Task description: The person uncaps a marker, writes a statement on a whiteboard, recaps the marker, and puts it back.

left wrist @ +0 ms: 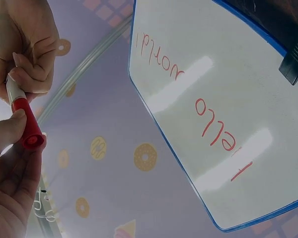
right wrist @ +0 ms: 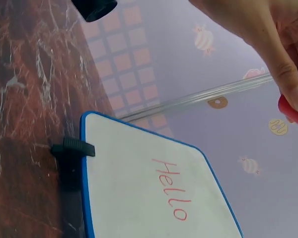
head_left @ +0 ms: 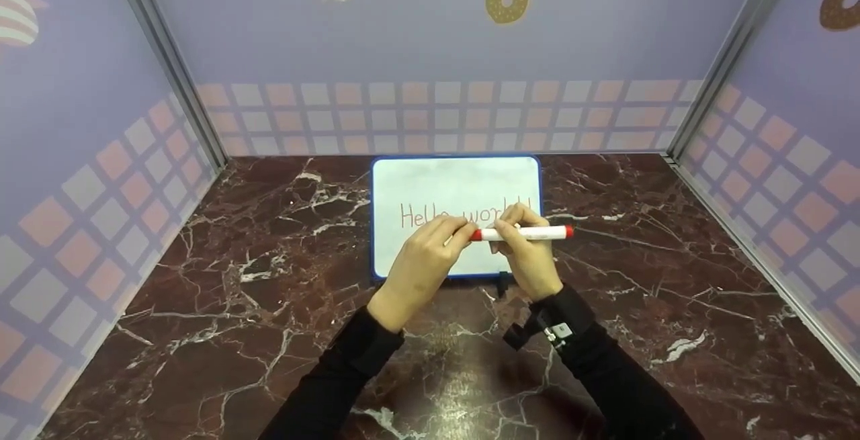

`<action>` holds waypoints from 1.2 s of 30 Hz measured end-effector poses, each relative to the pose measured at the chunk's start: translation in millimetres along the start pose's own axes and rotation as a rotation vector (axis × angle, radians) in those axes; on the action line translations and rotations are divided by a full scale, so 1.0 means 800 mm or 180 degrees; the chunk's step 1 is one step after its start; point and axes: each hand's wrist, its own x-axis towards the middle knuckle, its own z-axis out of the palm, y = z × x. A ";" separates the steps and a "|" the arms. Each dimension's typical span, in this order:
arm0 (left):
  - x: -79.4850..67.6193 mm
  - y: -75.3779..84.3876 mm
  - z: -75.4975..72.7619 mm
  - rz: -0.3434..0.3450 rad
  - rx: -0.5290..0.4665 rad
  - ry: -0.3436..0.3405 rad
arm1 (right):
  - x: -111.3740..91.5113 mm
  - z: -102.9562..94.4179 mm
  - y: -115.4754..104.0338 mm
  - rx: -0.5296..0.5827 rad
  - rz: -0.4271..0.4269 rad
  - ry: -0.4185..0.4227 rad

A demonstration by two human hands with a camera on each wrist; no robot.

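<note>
A white marker (head_left: 544, 232) with red ends is held level in front of the whiteboard by both hands. My right hand (head_left: 534, 262) grips its white barrel, fingers curled round it. At the marker's left end, my left hand (head_left: 418, 265) pinches the red cap (left wrist: 28, 121) between thumb and fingers. The cap meets the white barrel in the left wrist view. Behind the hands is a whiteboard (head_left: 416, 181) in a blue frame. It bears "Hello world!" in red handwriting, partly covered by the hands in the head view.
A black clip (right wrist: 72, 148) sits on the board's near edge. The board is on a dark red marbled table (head_left: 282, 332). Lilac walls (head_left: 416, 37) with checks and sweets enclose the back and both sides. A black wrist strap (head_left: 561, 316) is on the right sleeve.
</note>
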 end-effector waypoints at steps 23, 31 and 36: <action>-0.008 -0.046 0.000 -0.0040 0.0396 0.0039 | 0.022 -0.038 -0.027 -0.3072 -0.1684 -0.0332; -0.009 -0.044 0.002 0.0035 0.0551 0.0065 | 0.016 -0.021 -0.020 -0.4345 -0.2531 -0.0771; -0.007 -0.041 0.001 0.0036 0.0491 0.0078 | 0.014 -0.018 -0.017 -0.4606 -0.2642 -0.0678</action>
